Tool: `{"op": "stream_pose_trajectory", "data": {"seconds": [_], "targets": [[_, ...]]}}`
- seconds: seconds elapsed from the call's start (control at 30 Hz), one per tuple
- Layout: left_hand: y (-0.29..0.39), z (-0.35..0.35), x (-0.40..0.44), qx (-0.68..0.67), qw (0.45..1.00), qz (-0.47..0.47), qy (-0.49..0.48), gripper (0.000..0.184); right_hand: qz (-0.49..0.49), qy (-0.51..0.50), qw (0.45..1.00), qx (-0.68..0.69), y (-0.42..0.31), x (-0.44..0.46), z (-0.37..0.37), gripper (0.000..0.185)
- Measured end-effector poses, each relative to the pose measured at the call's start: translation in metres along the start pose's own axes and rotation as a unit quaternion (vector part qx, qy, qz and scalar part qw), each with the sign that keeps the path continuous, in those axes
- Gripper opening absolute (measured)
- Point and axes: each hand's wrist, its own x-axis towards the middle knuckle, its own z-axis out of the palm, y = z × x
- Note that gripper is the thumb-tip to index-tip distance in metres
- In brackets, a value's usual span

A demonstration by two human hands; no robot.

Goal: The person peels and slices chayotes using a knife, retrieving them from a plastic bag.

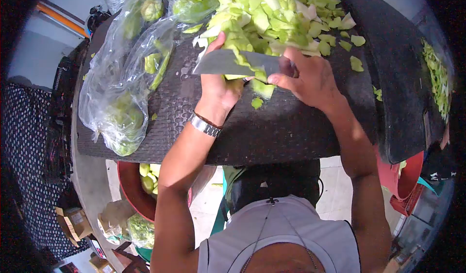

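A broad knife (213, 65) lies across the middle of the view, its blade pointing left, with my right hand (314, 81) closed around the handle end. Behind and below the blade, my left hand (217, 94) grips a pale green vegetable (236, 77), mostly hidden by the blade and fingers; its exact kind I cannot tell. Strips of green peel cling to the blade. Just beyond both hands rises a large heap of green and whitish peelings (262, 23). A small green scrap (257, 103) lies on the dark textured mat (291, 127) below the knife.
Clear plastic bags (114, 88) with round green vegetables lie along the left of the table. Under the table's left side stands a red tub (127, 185) of peeled pieces. Another red container (407, 176) is at lower right. More shreds (437, 79) lie at far right.
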Motion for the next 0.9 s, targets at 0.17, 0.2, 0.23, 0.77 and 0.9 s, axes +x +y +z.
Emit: {"op": "stream_pose_trajectory", "data": {"seconds": [0.17, 0.2, 0.23, 0.77, 0.9], "targets": [[-0.006, 0.003, -0.003, 0.018, 0.999, 0.013, -0.043, 0.041, -0.021, -0.022, 1.000, -0.006, -0.010, -0.004, 0.002, 0.061], [-0.006, 0.003, -0.003, 0.015, 0.999, 0.003, -0.028, 0.042, -0.028, -0.001, 1.000, -0.003, -0.009, -0.003, 0.001, 0.062], [-0.005, 0.003, -0.003, 0.012, 1.000, -0.005, -0.013, 0.044, -0.001, -0.003, 1.000, -0.008, -0.006, -0.001, -0.002, 0.062], [-0.014, 0.005, -0.003, 0.090, 0.995, 0.026, -0.035, 0.051, -0.022, -0.048, 0.998, 0.034, -0.011, -0.004, -0.001, 0.044], [-0.014, 0.003, -0.004, 0.054, 0.998, 0.014, -0.022, 0.047, -0.001, -0.009, 1.000, -0.001, 0.005, 0.000, -0.005, 0.060]]}}
